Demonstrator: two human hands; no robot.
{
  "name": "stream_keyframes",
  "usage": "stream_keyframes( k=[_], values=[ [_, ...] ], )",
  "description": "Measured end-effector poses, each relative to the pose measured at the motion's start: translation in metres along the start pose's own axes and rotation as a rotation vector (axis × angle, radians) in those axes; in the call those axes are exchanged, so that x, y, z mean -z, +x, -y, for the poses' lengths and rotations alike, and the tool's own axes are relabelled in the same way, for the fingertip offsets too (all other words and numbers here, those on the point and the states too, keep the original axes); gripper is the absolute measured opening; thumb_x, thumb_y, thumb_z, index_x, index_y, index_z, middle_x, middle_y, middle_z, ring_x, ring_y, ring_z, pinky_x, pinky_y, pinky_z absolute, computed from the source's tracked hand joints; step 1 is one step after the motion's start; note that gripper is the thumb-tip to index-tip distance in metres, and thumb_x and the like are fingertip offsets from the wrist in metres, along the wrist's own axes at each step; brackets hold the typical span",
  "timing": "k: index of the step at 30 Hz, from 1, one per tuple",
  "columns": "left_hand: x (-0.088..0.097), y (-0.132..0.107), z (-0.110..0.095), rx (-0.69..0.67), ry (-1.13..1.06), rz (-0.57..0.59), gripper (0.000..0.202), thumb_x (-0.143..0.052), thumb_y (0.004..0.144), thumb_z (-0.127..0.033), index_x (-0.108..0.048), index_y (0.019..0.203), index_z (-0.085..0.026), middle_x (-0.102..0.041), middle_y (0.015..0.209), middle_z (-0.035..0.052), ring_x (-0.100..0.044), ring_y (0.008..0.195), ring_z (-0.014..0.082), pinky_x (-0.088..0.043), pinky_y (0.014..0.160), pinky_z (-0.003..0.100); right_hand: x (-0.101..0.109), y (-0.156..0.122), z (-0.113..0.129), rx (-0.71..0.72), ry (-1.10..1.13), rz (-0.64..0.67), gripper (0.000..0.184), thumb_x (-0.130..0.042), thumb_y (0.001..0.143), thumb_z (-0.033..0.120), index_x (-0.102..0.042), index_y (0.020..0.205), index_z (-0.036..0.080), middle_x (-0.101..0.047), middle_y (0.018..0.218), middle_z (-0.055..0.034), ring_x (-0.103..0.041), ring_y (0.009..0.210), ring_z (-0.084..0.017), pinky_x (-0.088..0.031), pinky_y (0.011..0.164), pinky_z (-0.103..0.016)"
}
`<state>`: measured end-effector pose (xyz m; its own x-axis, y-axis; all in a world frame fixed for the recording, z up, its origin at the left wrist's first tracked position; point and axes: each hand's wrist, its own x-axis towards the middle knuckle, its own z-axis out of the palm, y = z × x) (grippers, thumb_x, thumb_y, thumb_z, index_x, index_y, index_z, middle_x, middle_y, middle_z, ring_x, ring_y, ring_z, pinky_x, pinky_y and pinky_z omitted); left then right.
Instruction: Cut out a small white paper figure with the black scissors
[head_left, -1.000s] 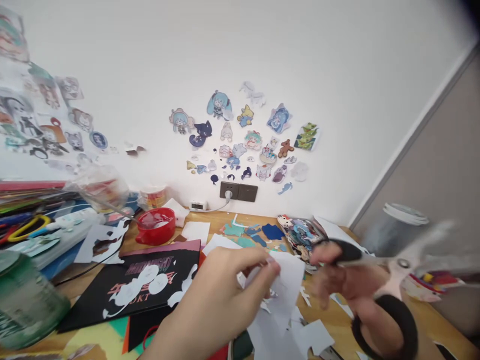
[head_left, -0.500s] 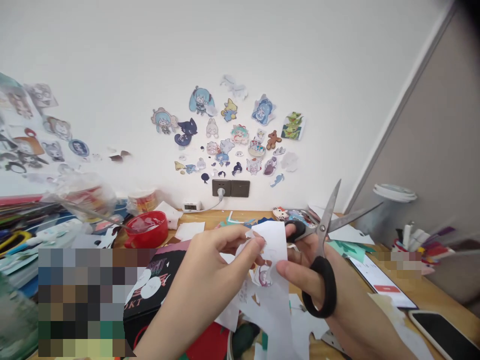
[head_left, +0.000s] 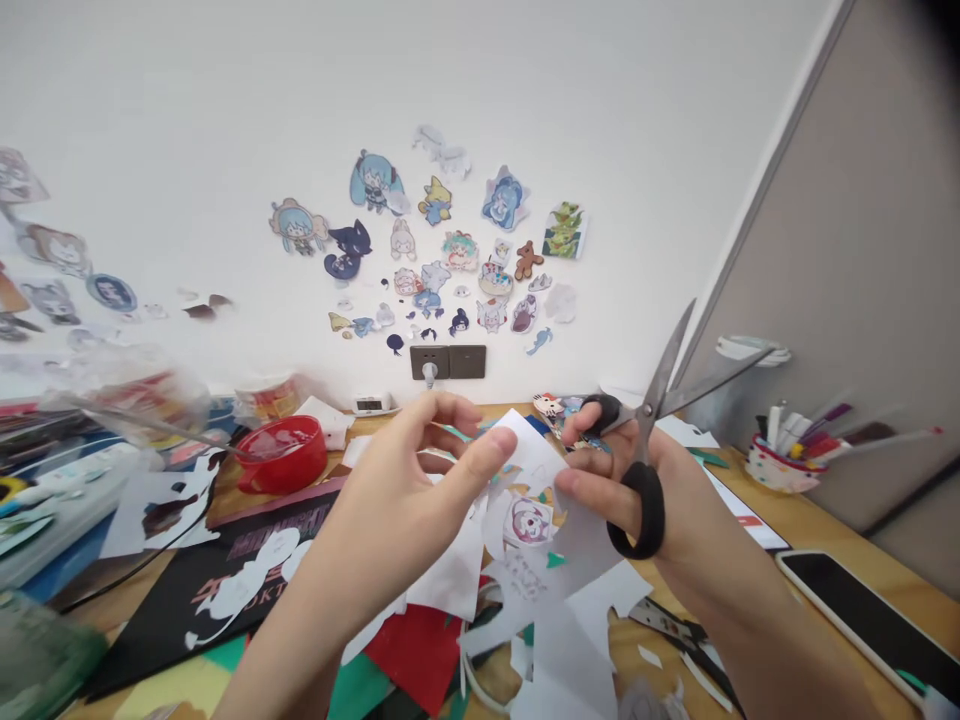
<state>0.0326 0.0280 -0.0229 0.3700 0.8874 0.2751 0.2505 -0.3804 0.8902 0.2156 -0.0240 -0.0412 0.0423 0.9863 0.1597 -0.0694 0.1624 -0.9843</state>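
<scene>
My left hand pinches the upper edge of a white paper sheet that carries a small printed cartoon figure. My right hand has thumb and fingers through the black handles of a pair of scissors. The steel blades are spread apart and point up and to the right, away from the sheet. A right fingertip touches the paper's right edge beside the figure. Both hands are raised above the wooden desk.
White and coloured paper scraps and a black booklet lie under the hands. A red bowl stands at the left, a pen cup and a dark phone at the right. Stickers cover the wall.
The right hand brought the scissors in from the far right up to the paper, blades now spread and pointing up. The left hand lifted the sheet higher. The view shifted right.
</scene>
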Motion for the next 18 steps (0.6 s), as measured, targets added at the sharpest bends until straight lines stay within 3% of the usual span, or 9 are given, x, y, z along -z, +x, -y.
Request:
stream_keyframes(
  k=[2,4,7,9,11,14,18],
  values=[
    [-0.001,0.002,0.002,-0.005,-0.049,0.203,0.03,-0.057,0.079,-0.045,-0.054,0.101,-0.024,-0.062,0.095,-0.0005,-0.057,0.074,0.0144,-0.046,0.06,0.023,0.0,0.0,0.0,0.009,-0.013,0.001,0.032,-0.07,0.074,0.028,-0.044,0.093,0.027,-0.059,0.07,0.0054,-0.057,0.061,-0.009,-0.043,0.052,-0.017],
    [-0.003,0.005,0.005,-0.023,-0.012,0.358,0.023,-0.054,0.082,-0.041,-0.058,0.097,-0.024,-0.063,0.087,-0.0019,-0.056,0.073,0.0141,-0.045,0.06,0.023,0.002,0.0,0.0,0.015,-0.04,-0.021,0.032,-0.07,0.073,0.028,-0.045,0.092,0.026,-0.058,0.066,0.0055,-0.054,0.056,-0.007,-0.041,0.048,-0.016],
    [-0.008,0.012,0.013,-0.04,0.108,0.399,0.027,-0.047,0.085,-0.04,-0.063,0.08,-0.02,-0.061,0.07,-0.0016,-0.054,0.064,0.013,-0.041,0.054,0.022,0.007,0.002,0.001,0.096,-0.105,-0.121,0.03,-0.071,0.071,0.026,-0.048,0.09,0.025,-0.057,0.062,0.0061,-0.051,0.054,-0.005,-0.039,0.047,-0.013],
    [-0.011,0.018,0.021,-0.052,0.227,0.294,0.029,-0.044,0.086,-0.04,-0.065,0.085,-0.019,-0.064,0.076,0.0004,-0.058,0.067,0.0152,-0.045,0.057,0.024,0.013,0.004,0.002,0.195,-0.13,-0.234,0.03,-0.073,0.069,0.023,-0.051,0.089,0.024,-0.059,0.071,0.0051,-0.055,0.063,-0.006,-0.044,0.055,-0.014],
    [-0.014,0.023,0.03,-0.064,0.36,0.096,0.037,-0.046,0.084,-0.039,-0.059,0.11,-0.016,-0.064,0.104,0.0079,-0.059,0.093,0.0228,-0.048,0.08,0.035,0.02,0.007,0.004,0.269,-0.121,-0.366,0.031,-0.074,0.066,0.021,-0.052,0.088,0.024,-0.06,0.082,0.0038,-0.059,0.072,-0.008,-0.048,0.063,-0.017],
    [-0.016,0.028,0.038,-0.096,0.525,-0.176,0.068,-0.05,0.08,-0.038,-0.032,0.135,-0.003,-0.038,0.137,0.02,-0.032,0.127,0.0294,-0.026,0.105,0.047,0.03,0.014,0.005,0.327,-0.071,-0.565,0.032,-0.073,0.064,0.021,-0.052,0.087,0.024,-0.057,0.088,0.0025,-0.06,0.075,-0.009,-0.05,0.069,-0.022],
    [-0.01,0.027,0.039,-0.131,0.64,-0.354,0.082,-0.053,0.079,-0.041,-0.015,0.141,-0.004,-0.017,0.146,0.0212,-0.013,0.136,0.0305,-0.018,0.109,0.047,0.039,0.02,0.005,0.313,-0.093,-0.677,0.039,-0.073,0.06,0.021,-0.052,0.092,0.026,-0.054,0.106,-0.0016,-0.059,0.093,-0.015,-0.051,0.079,-0.026]
  ],
)
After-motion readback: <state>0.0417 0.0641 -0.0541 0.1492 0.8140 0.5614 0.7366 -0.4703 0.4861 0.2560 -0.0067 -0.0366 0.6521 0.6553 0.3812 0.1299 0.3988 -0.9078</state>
